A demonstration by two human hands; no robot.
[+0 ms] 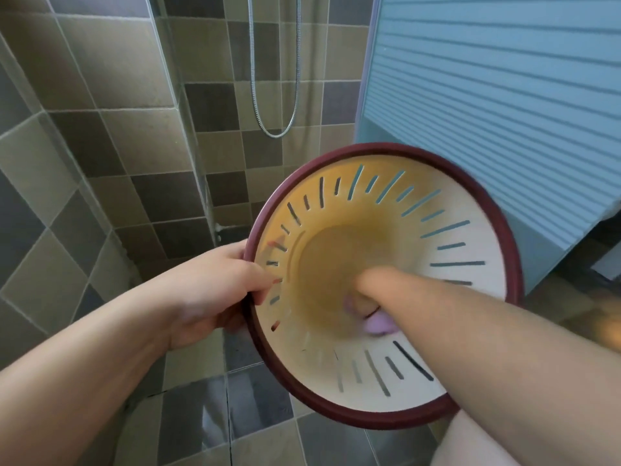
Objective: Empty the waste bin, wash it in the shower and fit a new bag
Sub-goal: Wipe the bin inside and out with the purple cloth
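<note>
The waste bin (470, 240) is a round cream basket with slotted walls and a dark red rim, tilted with its mouth toward me. My left hand (215, 287) grips the rim on the left side, thumb inside. My right hand (361, 297) reaches deep into the bin and is blurred; its fingers hold a small lilac cloth or sponge (379, 322) against the brownish bottom.
Brown and grey tiled walls fill the left and back, with a metal shower hose (274, 129) hanging in a loop. A pale blue ribbed panel (487, 95) stands close on the right behind the bin. Grey floor tiles (255, 405) lie below.
</note>
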